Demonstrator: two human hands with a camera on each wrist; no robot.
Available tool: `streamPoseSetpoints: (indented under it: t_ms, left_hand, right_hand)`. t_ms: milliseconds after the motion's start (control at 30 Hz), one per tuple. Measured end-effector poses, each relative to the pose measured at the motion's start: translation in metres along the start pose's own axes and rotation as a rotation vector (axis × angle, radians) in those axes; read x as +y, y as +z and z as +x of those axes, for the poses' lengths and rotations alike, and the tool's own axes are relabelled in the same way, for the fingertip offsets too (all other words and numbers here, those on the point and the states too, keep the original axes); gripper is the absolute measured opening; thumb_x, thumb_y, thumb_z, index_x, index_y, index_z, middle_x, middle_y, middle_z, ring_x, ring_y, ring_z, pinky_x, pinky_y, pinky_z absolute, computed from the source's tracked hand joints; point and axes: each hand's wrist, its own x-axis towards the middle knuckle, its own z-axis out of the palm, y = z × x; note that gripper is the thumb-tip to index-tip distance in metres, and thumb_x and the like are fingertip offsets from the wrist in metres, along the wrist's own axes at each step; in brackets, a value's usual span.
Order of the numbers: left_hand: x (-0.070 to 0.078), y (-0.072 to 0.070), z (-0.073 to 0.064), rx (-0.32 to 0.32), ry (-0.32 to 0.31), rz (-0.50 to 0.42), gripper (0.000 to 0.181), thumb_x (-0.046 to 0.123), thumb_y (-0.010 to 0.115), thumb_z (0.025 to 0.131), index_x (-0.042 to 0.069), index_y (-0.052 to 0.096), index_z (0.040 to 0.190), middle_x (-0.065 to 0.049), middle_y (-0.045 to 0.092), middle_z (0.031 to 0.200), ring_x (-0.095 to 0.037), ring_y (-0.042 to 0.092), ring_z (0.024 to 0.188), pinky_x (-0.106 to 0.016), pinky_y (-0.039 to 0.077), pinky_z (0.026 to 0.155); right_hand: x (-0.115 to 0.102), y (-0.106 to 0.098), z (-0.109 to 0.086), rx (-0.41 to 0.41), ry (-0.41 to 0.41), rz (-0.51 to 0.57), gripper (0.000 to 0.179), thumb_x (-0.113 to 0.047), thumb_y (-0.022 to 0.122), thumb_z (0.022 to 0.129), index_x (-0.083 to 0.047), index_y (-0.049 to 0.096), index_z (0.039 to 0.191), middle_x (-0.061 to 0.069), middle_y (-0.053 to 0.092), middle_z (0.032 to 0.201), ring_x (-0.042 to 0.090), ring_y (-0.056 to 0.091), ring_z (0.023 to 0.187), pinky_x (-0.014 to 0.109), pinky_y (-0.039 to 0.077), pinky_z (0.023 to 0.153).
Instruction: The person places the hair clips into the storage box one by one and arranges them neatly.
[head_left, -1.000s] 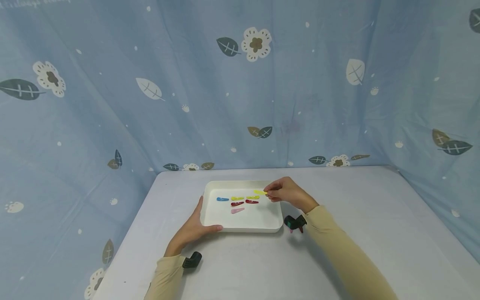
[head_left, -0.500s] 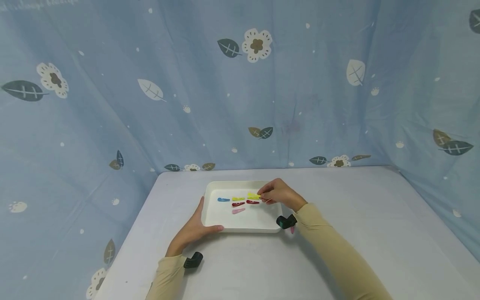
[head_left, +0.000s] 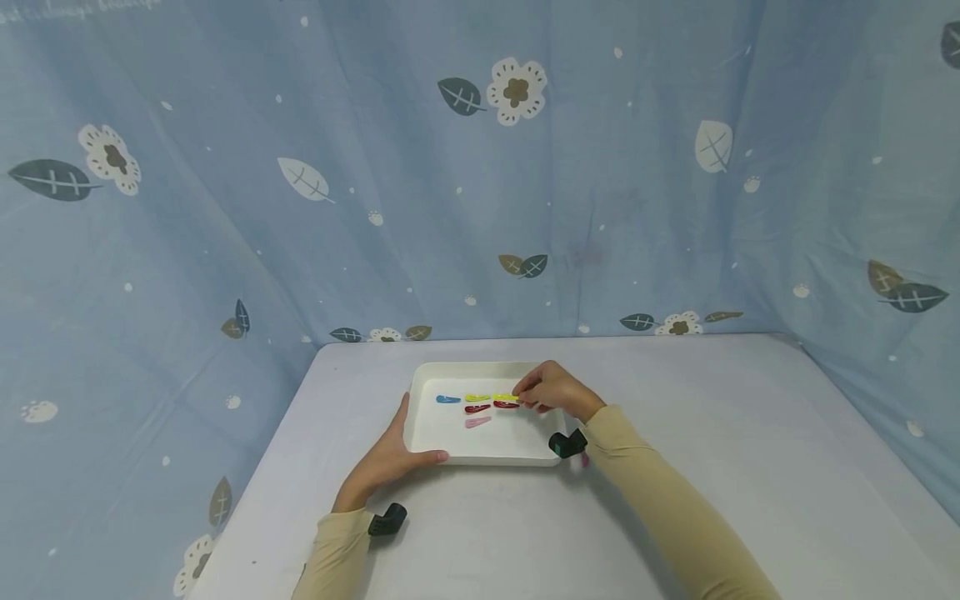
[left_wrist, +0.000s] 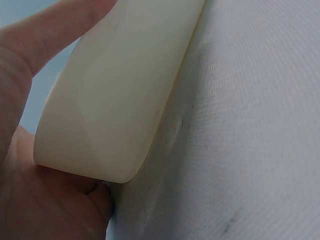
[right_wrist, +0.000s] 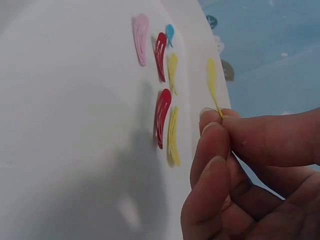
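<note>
My right hand [head_left: 551, 390] pinches a yellow snap hair clip [right_wrist: 212, 80] by its narrow end, between thumb and fingertips, over the right part of a white tray [head_left: 442, 437]. In the head view it overlaps a yellow clip [right_wrist: 173, 137] lying there. Farther left lies another yellow clip [head_left: 477, 397]. Two red clips [right_wrist: 162, 117], a pink clip [head_left: 477, 422] and a blue clip [head_left: 448, 399] also lie in the tray. My left hand [head_left: 386, 458] grips the tray's front left corner, thumb along the front wall and fingers along the left side.
A small pink item [head_left: 585, 459] lies on the table right of the tray, partly hidden by the right wrist camera [head_left: 567, 443]. A blue patterned curtain [head_left: 420, 208] hangs behind the white-covered table [head_left: 480, 533].
The right hand has moved left and slightly down with the yellow hair clip, bringing it over the yellow clip in the tray. The left hand keeps its place on the tray.
</note>
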Motion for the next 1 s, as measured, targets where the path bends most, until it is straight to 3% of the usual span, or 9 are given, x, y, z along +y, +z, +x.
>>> streamPoseSetpoints:
  t_ms: [567, 1000]
  left_hand:
    - [0.002, 0.0, 0.0, -0.012, 0.015, -0.009, 0.134, 0.034, 0.095, 0.074, 0.025, -0.001, 0.167, -0.005, 0.027, 0.171, -0.03, 0.034, 0.153, -0.064, 0.022, 0.124]
    - [0.0, 0.0, 0.0, 0.001, -0.015, -0.003, 0.137, 0.037, 0.095, 0.072, 0.027, -0.002, 0.167, -0.003, 0.024, 0.172, -0.029, 0.03, 0.155, -0.062, 0.021, 0.125]
  right_hand:
    - [0.0, 0.007, 0.001, 0.013, 0.002, -0.118, 0.011, -0.004, 0.072, 0.093, -0.003, 0.081, 0.101, 0.006, 0.08, 0.09, 0.01, 0.062, 0.069, 0.025, 0.046, 0.057]
    - [0.0, 0.017, 0.005, 0.034, 0.009, -0.208, 0.005, -0.002, 0.075, 0.091, -0.003, 0.08, 0.089, 0.006, 0.07, 0.072, 0.012, 0.054, 0.061, 0.022, 0.041, 0.05]
